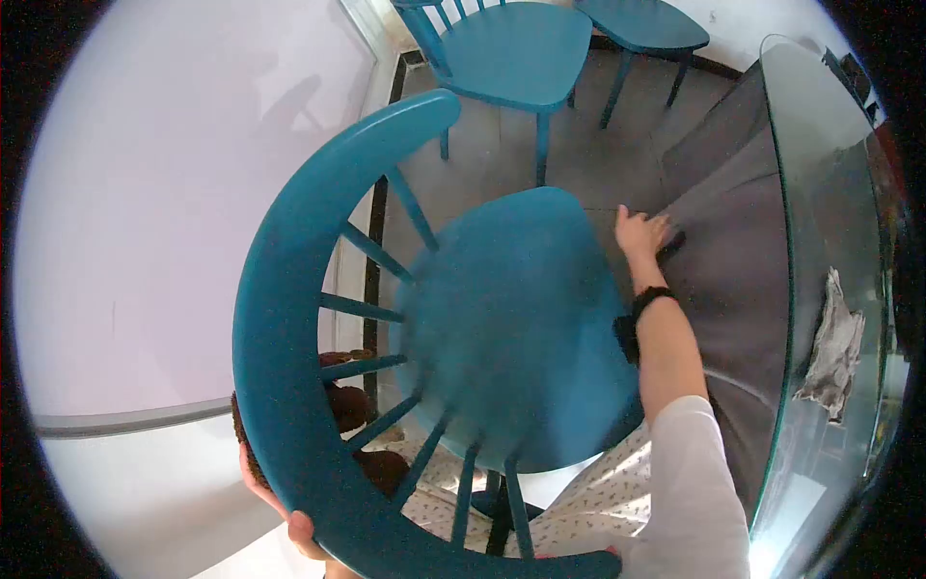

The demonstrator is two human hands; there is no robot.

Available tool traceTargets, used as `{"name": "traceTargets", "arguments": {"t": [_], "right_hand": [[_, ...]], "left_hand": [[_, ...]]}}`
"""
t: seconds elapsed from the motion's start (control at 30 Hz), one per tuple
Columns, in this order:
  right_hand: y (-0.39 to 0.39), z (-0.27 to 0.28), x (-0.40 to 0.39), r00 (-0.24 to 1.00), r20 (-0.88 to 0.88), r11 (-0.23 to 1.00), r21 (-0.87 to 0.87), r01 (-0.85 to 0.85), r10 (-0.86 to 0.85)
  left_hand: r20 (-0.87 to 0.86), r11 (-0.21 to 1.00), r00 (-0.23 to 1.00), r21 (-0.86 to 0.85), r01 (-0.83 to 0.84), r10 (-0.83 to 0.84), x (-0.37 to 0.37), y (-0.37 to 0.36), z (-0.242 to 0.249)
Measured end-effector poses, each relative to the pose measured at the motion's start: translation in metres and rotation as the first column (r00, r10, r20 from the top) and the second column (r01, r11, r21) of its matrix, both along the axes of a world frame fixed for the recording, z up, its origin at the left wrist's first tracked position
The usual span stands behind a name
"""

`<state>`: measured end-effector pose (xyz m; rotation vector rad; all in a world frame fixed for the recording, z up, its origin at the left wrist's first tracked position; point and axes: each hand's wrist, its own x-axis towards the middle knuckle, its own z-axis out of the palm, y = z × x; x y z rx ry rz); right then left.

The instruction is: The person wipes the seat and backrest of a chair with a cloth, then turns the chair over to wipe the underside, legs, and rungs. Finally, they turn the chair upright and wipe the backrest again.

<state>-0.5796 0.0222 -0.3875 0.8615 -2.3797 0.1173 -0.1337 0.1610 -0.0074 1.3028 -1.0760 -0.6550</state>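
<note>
A blue wooden chair (526, 318) with a curved backrest (265, 261) and thin spindles fills the middle of the view. My left hand (294, 529) is closed at the backrest's lower left, its thumb on the outer edge. A fuzzy brown cloth (386, 471) is pressed under its fingers behind the backrest; parts of it show between the spindles. My right hand (641, 234) is past the right side of the seat, beside the grey tablecloth (738, 289). Its fingers are spread, and a black band (654, 297) circles the wrist.
Two more blue chairs, one with a back (511, 53) and one seat (644, 21), stand ahead on the grey tiled floor (617, 159). A glass-topped table (786, 463) on the right holds a crumpled grey cloth (834, 352). A white panel (174, 241) rises on the left.
</note>
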Motion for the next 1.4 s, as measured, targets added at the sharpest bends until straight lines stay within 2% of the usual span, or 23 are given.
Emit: {"name": "traceTargets", "arguments": {"t": [0.03, 0.07, 0.1, 0.17, 0.23, 0.3, 0.37, 0.43, 0.47, 0.5, 0.57, 0.6, 0.63, 0.7, 0.73, 0.77, 0.93, 0.97, 1.03, 1.1, 1.17, 1.27, 1.4], "right_hand": [[0.01, 0.028, 0.005, 1.0, -0.008, 1.0, 0.003, -0.001, 0.002], [0.024, 0.063, 0.004, 0.899, 0.435, 0.993, 0.074, -0.093, 0.052], [0.037, 0.091, 0.01, 0.613, 0.789, 0.973, 0.103, -0.205, 0.046], [0.059, 0.104, 0.028, 0.585, 0.81, 0.972, 0.116, -0.205, 0.027], [0.083, 0.142, 0.067, 0.403, 0.881, 0.949, -0.134, -0.287, 0.247], [0.115, 0.159, 0.095, 0.01, 0.808, 0.769, -0.556, -0.314, 0.589], [0.159, 0.257, 0.121, -0.522, 0.766, 0.778, -0.567, -0.272, 0.375], [0.211, 0.322, 0.134, -0.815, 0.509, 0.629, -0.737, -0.247, 0.276], [0.234, 0.347, 0.14, -0.84, 0.485, 0.565, -0.775, -0.284, 0.242], [0.25, 0.368, 0.147, -0.863, 0.461, 0.493, -0.811, -0.315, 0.206], [0.267, 0.399, 0.161, -0.712, 0.699, 0.283, -0.697, -0.659, 0.061], [0.279, 0.401, 0.174, -0.62, 0.784, 0.293, -0.602, -0.743, 0.036], [0.282, 0.408, 0.186, -0.422, 0.868, 0.204, -0.477, -0.855, 0.262], [0.299, 0.4, 0.199, -0.27, 0.875, 0.494, -0.456, -0.74, 0.403], [0.302, 0.4, 0.201, -0.193, 0.858, 0.518, -0.451, -0.726, 0.477], [0.309, 0.394, 0.198, -0.207, 0.862, 0.623, -0.482, -0.616, 0.462], [0.33, 0.366, 0.212, -0.135, 0.781, 0.667, -0.598, -0.443, 0.61], [0.329, 0.364, 0.224, -0.131, 0.788, 0.669, -0.586, -0.458, 0.601], [0.325, 0.361, 0.252, 0.07, 0.754, 0.687, -0.551, -0.473, 0.653], [0.321, 0.363, 0.26, 0.041, 0.75, 0.679, -0.573, -0.459, 0.66], [0.322, 0.355, 0.253, 0.009, 0.657, 0.585, -0.666, -0.464, 0.754], [0.328, 0.355, 0.245, 0.03, 0.655, 0.579, -0.645, -0.498, 0.755], [0.334, 0.351, 0.238, 0.037, 0.616, 0.541, -0.661, -0.52, 0.787]], "left_hand": [[0.0, 1.0, 1.0, 0.004, -0.003, 0.003, 0.0, -0.001, 0.0], [-0.014, 1.0, 1.0, 0.005, -0.004, 0.004, 0.001, 0.0, -0.001], [-0.023, 1.0, 1.0, 0.003, -0.003, 0.003, 0.002, -0.002, -0.001], [-0.045, 1.0, 0.999, -0.001, 0.015, -0.015, 0.003, -0.003, -0.002], [-0.078, 0.999, 0.996, -0.009, 0.05, -0.051, 0.004, -0.003, -0.002], [-0.119, 0.994, 0.987, -0.032, 0.102, -0.105, 0.004, -0.004, -0.002], [-0.126, 0.984, 0.976, -0.023, 0.178, -0.18, 0.005, -0.008, 0.001], [-0.101, 0.968, 0.963, -0.039, 0.249, -0.252, 0.011, -0.012, 0.0], [-0.112, 0.956, 0.95, -0.058, 0.288, -0.293, 0.013, -0.013, 0.0], [-0.121, 0.942, 0.935, -0.085, 0.326, -0.334, 0.016, -0.015, 0.002], [-0.263, 0.927, 0.889, -0.134, 0.35, -0.374, 0.006, -0.013, 0.013], [-0.192, 0.93, 0.913, -0.153, 0.335, -0.36, -0.001, -0.013, 0.011], [-0.123, 0.932, 0.932, -0.176, 0.316, -0.34, -0.007, -0.018, 0.004], [0.091, 0.929, 0.958, -0.235, 0.287, -0.273, -0.019, -0.03, -0.002], [0.137, 0.937, 0.958, -0.213, 0.278, -0.253, -0.025, -0.028, 0.006], [0.185, 0.945, 0.955, -0.187, 0.268, -0.234, -0.03, -0.026, 0.015], [0.085, 0.964, 0.973, -0.142, 0.225, -0.215, -0.038, -0.03, 0.018], [0.07, 0.968, 0.976, -0.135, 0.214, -0.206, -0.032, -0.037, 0.014], [0.075, 0.96, 0.962, -0.082, 0.267, -0.262, -0.025, -0.046, 0.009], [0.053, 0.953, 0.952, -0.02, 0.303, -0.301, -0.027, -0.048, 0.006], [0.037, 0.944, 0.954, -0.134, 0.3, -0.298, -0.038, -0.045, -0.002], [-0.009, 0.925, 0.937, -0.168, 0.342, -0.348, -0.037, -0.034, -0.007], [-0.2, 0.932, 0.912, -0.132, 0.338, -0.359, -0.029, -0.006, -0.017]]}}
